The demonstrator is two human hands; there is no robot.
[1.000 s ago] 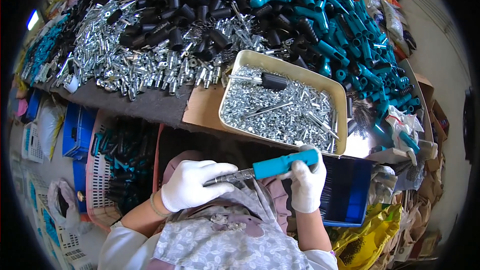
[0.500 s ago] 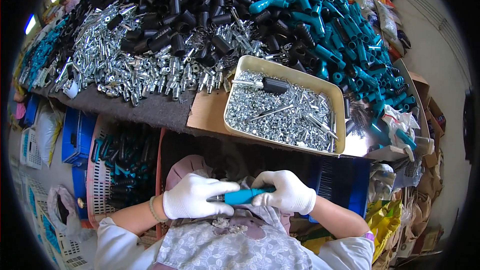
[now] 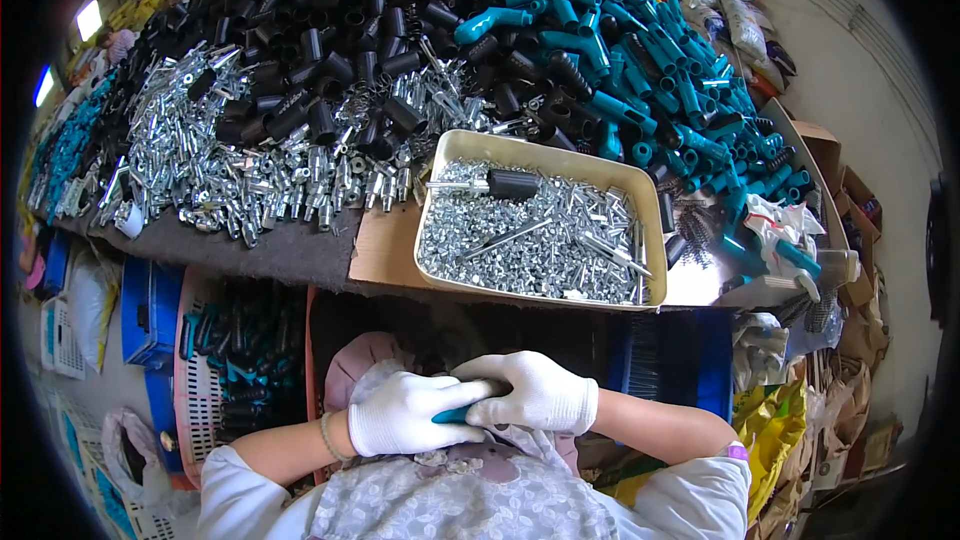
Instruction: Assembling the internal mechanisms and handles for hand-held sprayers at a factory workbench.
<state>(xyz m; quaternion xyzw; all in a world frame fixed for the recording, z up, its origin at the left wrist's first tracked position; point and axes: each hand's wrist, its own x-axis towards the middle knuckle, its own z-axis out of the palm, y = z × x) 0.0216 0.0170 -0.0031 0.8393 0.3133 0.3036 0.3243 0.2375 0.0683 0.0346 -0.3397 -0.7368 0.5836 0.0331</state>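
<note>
Both my hands wear white knit gloves and meet close to my apron. My left hand is closed round one end of a teal plastic tool handle. From the other side, my right hand wraps over the same handle, its fingers overlapping the left ones. Only a small teal patch shows between the gloves; the ends are hidden. Beyond my hands, on the table edge, a cream tray holds many small shiny metal parts. On top of them lies a metal shaft with a black sleeve.
Heaps of black sleeves, silver metal fittings and teal handles cover the table. Below it at left stands a pink crate with teal-and-black tools, beside blue bins. A yellow bag is at the right.
My hands have drawn together, my right moving left over the teal handle, so less of it shows. The view has shifted slightly, and the tray appears farther left.
</note>
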